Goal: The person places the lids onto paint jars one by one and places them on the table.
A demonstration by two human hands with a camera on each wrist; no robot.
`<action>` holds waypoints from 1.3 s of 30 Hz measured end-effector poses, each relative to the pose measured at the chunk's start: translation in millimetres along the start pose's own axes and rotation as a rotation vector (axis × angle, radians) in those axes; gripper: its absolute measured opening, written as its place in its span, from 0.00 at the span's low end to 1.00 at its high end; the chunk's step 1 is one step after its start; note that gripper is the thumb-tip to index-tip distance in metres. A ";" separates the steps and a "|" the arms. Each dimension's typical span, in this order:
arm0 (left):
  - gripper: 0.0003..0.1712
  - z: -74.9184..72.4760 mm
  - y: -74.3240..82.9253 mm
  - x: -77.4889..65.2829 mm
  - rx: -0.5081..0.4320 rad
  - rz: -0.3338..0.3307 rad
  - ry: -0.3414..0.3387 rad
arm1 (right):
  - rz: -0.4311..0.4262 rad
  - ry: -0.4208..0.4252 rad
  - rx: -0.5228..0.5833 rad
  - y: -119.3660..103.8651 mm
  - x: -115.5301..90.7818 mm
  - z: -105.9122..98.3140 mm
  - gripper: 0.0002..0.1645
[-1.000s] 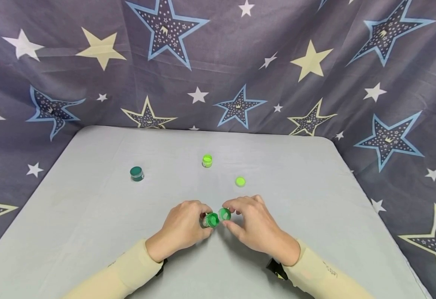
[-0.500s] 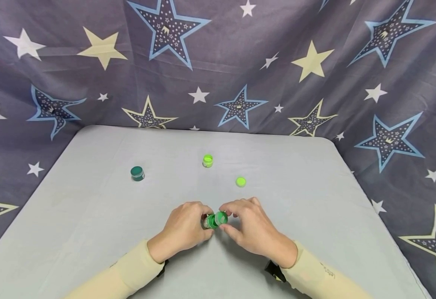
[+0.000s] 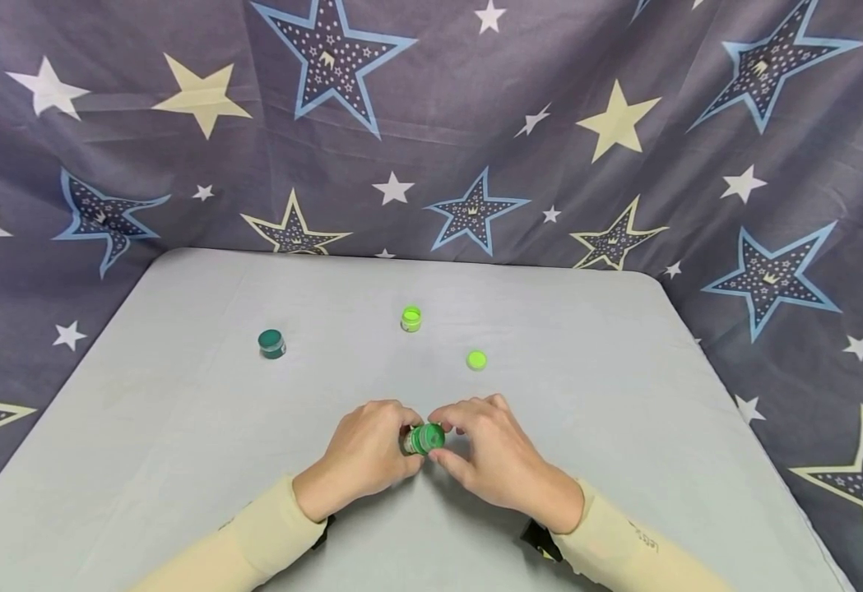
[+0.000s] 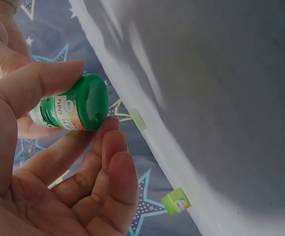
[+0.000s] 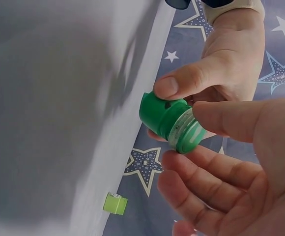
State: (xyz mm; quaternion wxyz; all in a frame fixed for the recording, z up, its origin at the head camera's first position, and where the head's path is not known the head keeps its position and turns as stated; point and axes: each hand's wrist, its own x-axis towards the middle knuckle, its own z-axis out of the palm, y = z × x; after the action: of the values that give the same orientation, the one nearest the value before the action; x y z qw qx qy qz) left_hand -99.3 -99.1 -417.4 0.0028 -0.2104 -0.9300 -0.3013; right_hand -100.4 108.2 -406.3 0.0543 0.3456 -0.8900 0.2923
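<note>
In the head view my left hand (image 3: 364,444) grips a small green paint jar (image 3: 413,440), which is tilted with its mouth to the right. My right hand (image 3: 496,450) pinches a green lid (image 3: 433,437) by its rim between thumb and fingers, over the jar's mouth. The left wrist view shows the jar (image 4: 94,102) with a printed label, base toward the camera. From the right wrist, the clear-edged lid (image 5: 187,132) lines up with the jar (image 5: 161,114) and appears to touch it. Whether the threads are engaged is hidden.
A lidded dark teal jar (image 3: 271,344) stands at the left of the white-covered table (image 3: 179,460). Farther back is an uncovered lime-green jar (image 3: 411,320). Its lime lid (image 3: 477,360) lies nearer, to the right. A star-patterned cloth (image 3: 431,131) hangs behind the table.
My right hand has moved left, bringing the green lid from beside the jar onto its mouth. The left hand keeps its grip on the jar and has barely moved.
</note>
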 end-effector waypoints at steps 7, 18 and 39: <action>0.11 1.1 0.1 0.2 -0.004 -0.002 -0.005 | -0.005 0.000 0.006 0.7 -0.4 2.2 0.17; 0.11 1.4 1.1 0.7 -0.006 -0.005 -0.009 | -0.003 -0.009 0.009 0.9 0.5 4.5 0.17; 0.12 2.6 1.6 0.9 -0.016 -0.005 -0.011 | 0.006 0.027 -0.043 2.7 0.2 7.6 0.11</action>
State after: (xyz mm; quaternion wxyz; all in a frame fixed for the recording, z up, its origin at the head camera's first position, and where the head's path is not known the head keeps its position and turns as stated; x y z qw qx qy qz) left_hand -99.2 -96.1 -418.4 -0.0048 -0.2100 -0.9280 -0.3077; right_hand -101.5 105.5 -413.9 0.0729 0.3379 -0.8963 0.2777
